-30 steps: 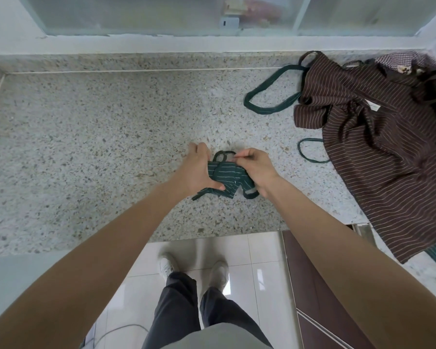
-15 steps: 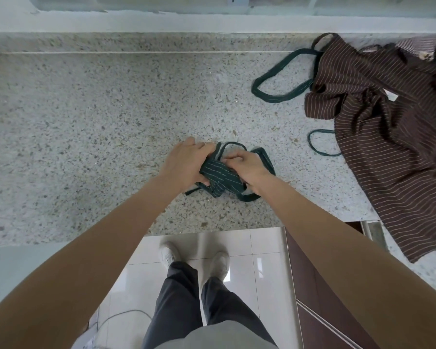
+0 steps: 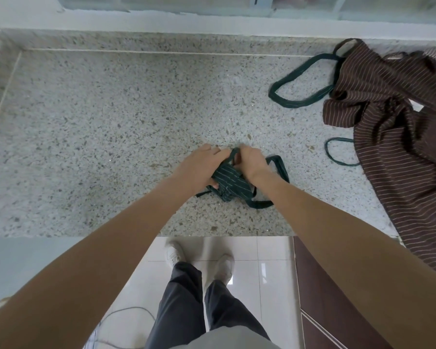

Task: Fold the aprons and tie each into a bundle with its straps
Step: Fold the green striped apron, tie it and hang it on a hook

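Note:
A dark green striped apron (image 3: 230, 183), folded into a small bundle, lies near the front edge of the speckled stone counter (image 3: 111, 137). My left hand (image 3: 202, 167) grips the bundle's left side. My right hand (image 3: 253, 163) holds its green strap at the top of the bundle. One loop of the strap (image 3: 280, 170) trails off to the right and another curls under the bundle. A brown striped apron (image 3: 398, 137) lies unfolded at the right, partly hanging over the counter edge.
A loose green strap loop (image 3: 300, 84) and a thinner one (image 3: 337, 152) stick out from under the brown apron. A window ledge (image 3: 212, 21) runs along the back. Below the counter edge are white floor tiles (image 3: 262, 268), my legs and a brown cabinet (image 3: 337, 311).
Both hands have stayed on the green bundle. The right hand has shifted from the bundle's right side to its top, and a strap loop now lies out to the right.

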Tool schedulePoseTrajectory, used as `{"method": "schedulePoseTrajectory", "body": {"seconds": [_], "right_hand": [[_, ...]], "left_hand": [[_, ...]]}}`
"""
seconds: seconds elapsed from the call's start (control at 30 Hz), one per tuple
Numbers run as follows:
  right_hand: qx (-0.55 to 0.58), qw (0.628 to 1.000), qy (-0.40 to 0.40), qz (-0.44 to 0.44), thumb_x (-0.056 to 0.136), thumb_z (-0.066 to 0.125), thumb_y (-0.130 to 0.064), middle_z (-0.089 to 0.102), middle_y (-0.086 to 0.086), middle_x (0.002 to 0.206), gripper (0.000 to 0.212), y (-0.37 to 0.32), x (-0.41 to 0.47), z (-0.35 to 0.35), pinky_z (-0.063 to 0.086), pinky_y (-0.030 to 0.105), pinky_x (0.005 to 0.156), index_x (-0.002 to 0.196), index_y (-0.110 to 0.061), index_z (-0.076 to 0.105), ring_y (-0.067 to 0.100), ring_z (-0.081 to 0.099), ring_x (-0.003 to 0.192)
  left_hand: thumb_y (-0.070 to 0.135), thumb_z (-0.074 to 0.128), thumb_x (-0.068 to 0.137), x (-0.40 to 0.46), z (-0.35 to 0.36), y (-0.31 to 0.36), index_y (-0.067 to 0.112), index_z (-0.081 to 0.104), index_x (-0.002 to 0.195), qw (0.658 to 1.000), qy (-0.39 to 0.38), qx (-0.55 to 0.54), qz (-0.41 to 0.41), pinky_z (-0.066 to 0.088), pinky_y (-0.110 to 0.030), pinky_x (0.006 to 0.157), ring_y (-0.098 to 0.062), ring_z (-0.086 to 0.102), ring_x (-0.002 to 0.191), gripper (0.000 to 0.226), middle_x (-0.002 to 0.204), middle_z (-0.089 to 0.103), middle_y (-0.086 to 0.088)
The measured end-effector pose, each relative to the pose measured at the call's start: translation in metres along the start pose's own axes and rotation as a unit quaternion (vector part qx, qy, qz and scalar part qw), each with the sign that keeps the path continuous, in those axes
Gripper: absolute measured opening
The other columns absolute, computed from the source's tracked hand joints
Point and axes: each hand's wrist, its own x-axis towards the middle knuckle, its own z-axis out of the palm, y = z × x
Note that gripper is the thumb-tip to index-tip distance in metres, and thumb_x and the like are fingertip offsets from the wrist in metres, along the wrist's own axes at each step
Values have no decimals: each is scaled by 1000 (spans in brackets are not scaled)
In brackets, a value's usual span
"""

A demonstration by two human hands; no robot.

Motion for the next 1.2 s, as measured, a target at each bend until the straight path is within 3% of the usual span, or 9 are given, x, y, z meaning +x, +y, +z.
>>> {"method": "schedulePoseTrajectory", "body": {"seconds": [0.03,0.13,0.33,0.47,0.53,0.77,0.93,1.1,1.2], "right_hand": [[124,991,-3,41,88,59,-5,58,7,85,12,0,-2,-1,48,26,63,93,-10,50,17,58,70],[452,885,-22,108,89,56,1,50,8,64,10,0,-16,-7,33,18,38,87,-7,52,7,44,39],[527,842,-85,75,92,52,1,63,3,68,21,0,-39,-17,45,19,46,83,-13,65,8,59,51],[583,796,-146,70,89,60,-8,69,5,77,10,4,-46,-19,52,30,69,94,-9,68,18,65,71],[579,798,-150,76,87,64,-15,71,9,90,17,5,-50,-17,56,32,75,101,-6,67,22,68,83],[570,805,-120,116,85,67,-30,72,13,92,25,-4,-55,-20,57,36,79,94,-7,70,25,69,82],[525,841,-43,125,89,64,-19,63,-1,52,20,-10,-50,-23,44,15,40,70,-11,64,6,57,44],[447,884,9,134,92,60,-22,63,-4,68,20,-14,-40,-18,40,10,39,72,-17,63,3,54,56],[430,892,2,138,92,59,-24,63,-5,69,19,-17,-36,-13,41,9,39,76,-17,62,1,55,59]], "left_hand": [[23,79,70,0,-1,0,16,44,120,1000,-1,-1,-1,38,-31,88,-18,42,104,61,115,57,-1],[23,78,72,1,-3,2,18,42,126,1000,-8,15,3,34,-29,86,-19,42,105,64,118,56,-1],[22,76,75,-1,-4,3,27,24,144,999,-16,40,7,34,-30,93,-20,43,111,86,125,52,-3],[21,77,74,-1,-5,5,26,25,143,999,-15,32,6,33,-29,92,-19,44,110,87,123,53,-2],[20,78,72,-1,-6,6,25,28,140,999,-20,32,8,35,-29,92,-20,45,110,85,122,54,-2],[22,79,71,3,-5,7,16,33,131,997,-38,65,10,37,-31,96,-21,45,112,76,121,54,-3],[16,77,73,2,-6,11,12,40,126,998,-30,61,-11,37,-31,99,-21,46,115,65,122,53,-5],[19,72,80,-16,-1,13,11,43,118,993,51,38,-95,48,-32,81,-22,53,99,49,127,37,-12],[38,68,82,-25,11,14,9,38,126,984,38,51,-164,41,-42,96,-28,54,109,61,131,41,-15]]}}
